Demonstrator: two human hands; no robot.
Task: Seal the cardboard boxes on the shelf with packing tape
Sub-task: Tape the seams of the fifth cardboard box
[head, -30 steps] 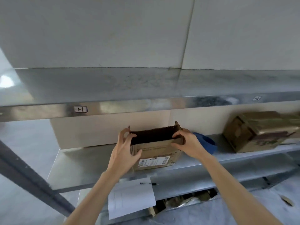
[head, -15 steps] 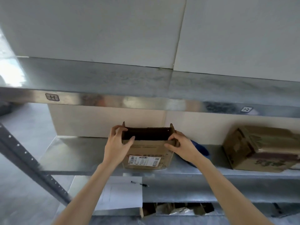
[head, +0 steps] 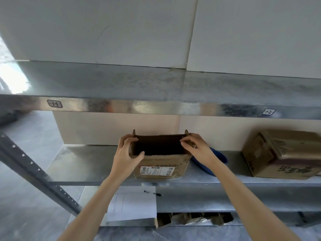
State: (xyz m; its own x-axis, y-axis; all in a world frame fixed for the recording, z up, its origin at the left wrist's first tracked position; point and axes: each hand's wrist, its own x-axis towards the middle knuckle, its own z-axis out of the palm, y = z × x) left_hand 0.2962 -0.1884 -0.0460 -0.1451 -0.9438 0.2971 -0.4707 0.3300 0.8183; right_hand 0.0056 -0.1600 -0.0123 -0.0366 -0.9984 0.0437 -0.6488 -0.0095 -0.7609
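On the shelf (head: 86, 164), left hand (head: 126, 156) and right hand (head: 198, 149) fingers grasp the dark, open box (head: 159, 168).

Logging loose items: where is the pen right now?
In the head view, low and near centre, the pen lies on the lower shelf at the top right corner of the paper sheet, below the open cardboard box.

On the metal shelf (head: 83, 164) an open cardboard box (head: 159, 164) stands with its flaps up. The left hand (head: 126, 156) grips its left top edge, the right hand (head: 196, 146) pinches its right top edge. A taped box (head: 281, 153) sits well apart, right.
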